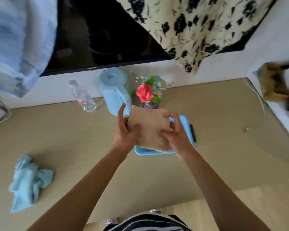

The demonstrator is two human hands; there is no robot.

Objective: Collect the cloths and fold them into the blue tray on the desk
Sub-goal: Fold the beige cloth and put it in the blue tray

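Counting what's on the desk: two small cloths, one tan cloth folded flat and one light blue cloth lying crumpled way off to the left, plus one blue tray, one kettle, one water bottle and one pot of flowers. Both arms reach straight out, and the left hand and right hand each pinch a side of the tan cloth, holding it right over the tray, which sits just in front of the kettle and flowers.
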